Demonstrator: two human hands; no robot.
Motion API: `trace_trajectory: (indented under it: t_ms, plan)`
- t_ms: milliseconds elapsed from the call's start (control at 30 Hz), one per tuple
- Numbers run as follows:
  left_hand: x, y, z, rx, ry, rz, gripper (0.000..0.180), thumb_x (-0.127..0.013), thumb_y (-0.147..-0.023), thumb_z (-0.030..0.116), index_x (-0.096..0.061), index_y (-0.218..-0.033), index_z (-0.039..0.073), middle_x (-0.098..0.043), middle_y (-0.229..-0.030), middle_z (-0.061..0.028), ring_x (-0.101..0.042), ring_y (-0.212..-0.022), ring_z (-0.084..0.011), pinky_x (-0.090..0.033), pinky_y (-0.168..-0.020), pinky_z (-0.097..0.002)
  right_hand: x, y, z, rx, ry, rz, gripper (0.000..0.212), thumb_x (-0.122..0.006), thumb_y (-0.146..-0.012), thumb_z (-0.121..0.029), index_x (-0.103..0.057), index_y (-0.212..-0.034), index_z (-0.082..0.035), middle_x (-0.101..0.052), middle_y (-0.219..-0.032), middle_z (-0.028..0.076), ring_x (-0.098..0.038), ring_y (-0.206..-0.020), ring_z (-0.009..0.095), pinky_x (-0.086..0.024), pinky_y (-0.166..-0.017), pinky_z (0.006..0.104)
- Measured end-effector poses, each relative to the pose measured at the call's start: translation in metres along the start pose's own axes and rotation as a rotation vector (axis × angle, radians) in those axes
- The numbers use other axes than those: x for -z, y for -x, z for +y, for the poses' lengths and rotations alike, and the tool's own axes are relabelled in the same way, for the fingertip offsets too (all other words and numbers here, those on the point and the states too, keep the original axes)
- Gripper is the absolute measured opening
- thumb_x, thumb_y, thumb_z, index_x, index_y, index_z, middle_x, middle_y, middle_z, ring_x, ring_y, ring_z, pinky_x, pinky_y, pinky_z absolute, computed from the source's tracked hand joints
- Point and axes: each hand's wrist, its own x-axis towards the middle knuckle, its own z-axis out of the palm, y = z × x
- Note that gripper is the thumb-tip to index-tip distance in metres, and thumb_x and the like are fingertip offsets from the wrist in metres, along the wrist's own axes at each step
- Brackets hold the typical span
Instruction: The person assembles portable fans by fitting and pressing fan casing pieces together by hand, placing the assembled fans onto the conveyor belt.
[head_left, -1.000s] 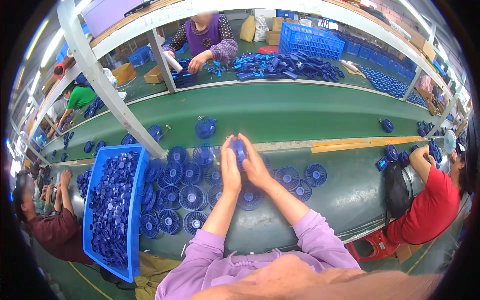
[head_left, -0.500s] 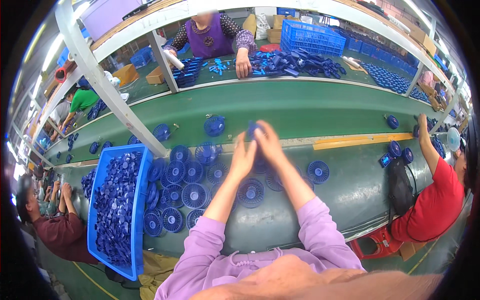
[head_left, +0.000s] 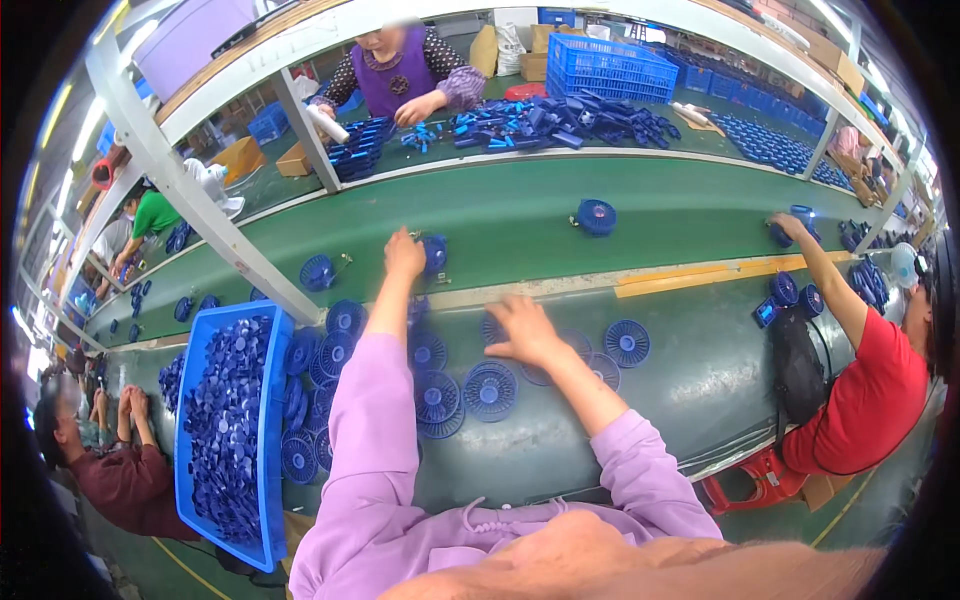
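Observation:
My left hand (head_left: 404,256) reaches out over the near edge of the green belt. Its fingers close at the side of a round blue fan part (head_left: 434,255), which partly shows to the right of the hand. Over the near worktop, my right hand (head_left: 524,332) is open, with fingers spread and pointing left. Its fingertips are beside a round slotted blue fan guard (head_left: 491,328), partly covered by the hand. More blue fan guards (head_left: 490,391) lie between and below my forearms, some overlapping.
A blue crate (head_left: 280,420) full of small blue pieces stands at left, beside a white post (head_left: 215,225). Another fan part (head_left: 597,217) lies on the belt (head_left: 500,225). A person in purple (head_left: 395,75) works across it; one in red (head_left: 870,390) reaches in at right.
My hands, together over the belt's near edge before, have parted. The left went left to a fan part; the right came down to the guards. Fan parts on the belt have shifted left.

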Motion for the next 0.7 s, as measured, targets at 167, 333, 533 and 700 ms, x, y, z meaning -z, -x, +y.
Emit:
trace_trajectory:
  t_ms: [167,333,533,700]
  plan:
    - [-0.004,0.005,-0.014,-0.034,-0.030,-0.156,0.039,-0.057,-0.086,0.019,-0.052,-0.120,0.000,-0.062,-0.109,-0.0257,-0.059,-0.105,-0.0392,-0.048,-0.090,-0.0467,0.002,0.002,0.006,0.023,-0.049,0.068,0.071,-0.077,-0.070,-0.034,-0.050,-0.132,-0.010,-0.044,-0.137,0.024,-0.043,-0.123,0.042,-0.035,-0.105,0.0470]
    - [0.004,0.020,0.011,0.076,0.058,-0.173,0.038,-0.058,-0.086,0.019,-0.055,-0.119,0.002,-0.062,-0.108,-0.0246,-0.061,-0.099,-0.0396,-0.049,-0.088,-0.0457,0.026,-0.005,0.016,-0.123,-1.008,0.225,0.048,-0.053,-0.093,-0.034,-0.051,-0.128,0.000,-0.061,-0.114,0.015,-0.061,-0.102,0.023,-0.048,-0.090,0.0332]
    - [0.028,0.075,0.044,0.159,0.960,-0.184,0.045,-0.050,-0.078,-0.001,-0.053,-0.123,0.000,-0.063,-0.106,-0.0139,-0.063,-0.090,-0.0210,-0.050,-0.076,-0.0314,0.050,-0.010,-0.007,-0.198,-1.537,0.479,0.044,-0.047,-0.098,-0.037,-0.050,-0.122,0.000,-0.060,-0.098,0.011,-0.065,-0.086,0.020,-0.059,-0.063,0.0364]
    - [0.054,0.137,0.077,0.253,1.523,-0.492,0.048,-0.048,-0.081,-0.005,-0.044,-0.128,0.000,-0.057,-0.113,-0.0111,-0.059,-0.101,-0.0213,-0.050,-0.086,-0.0344,0.052,-0.004,-0.025,-0.240,-1.331,0.432,0.040,-0.062,-0.089,-0.014,-0.050,-0.127,-0.010,-0.061,-0.093,0.008,-0.063,-0.080,0.015,-0.057,-0.060,0.0298]
